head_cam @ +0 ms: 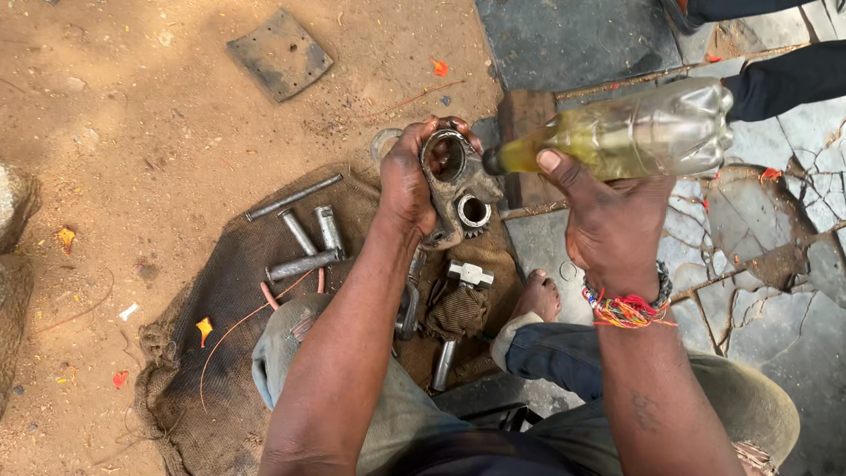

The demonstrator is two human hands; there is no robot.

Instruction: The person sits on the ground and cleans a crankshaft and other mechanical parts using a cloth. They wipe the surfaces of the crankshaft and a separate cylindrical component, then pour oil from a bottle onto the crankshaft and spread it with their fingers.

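My left hand [407,181] grips a grey metal housing [456,187] with two round bores, held up over a burlap sack [220,291]. In my right hand [608,216] is a clear plastic bottle [648,130] partly filled with yellowish oil, tipped on its side. The bottle's dark mouth [493,160] touches the edge of the housing's upper bore. A bead and thread bracelet [627,304] circles my right wrist.
Several steel pins and tubes [304,238] lie on the sack, with a cross-shaped metal piece [470,274] and a wrench [409,304] near my knees. A flat metal plate [282,53] lies on the dirt. Cracked stone slabs [775,264] and another person's dark-clothed legs [784,79] are at right.
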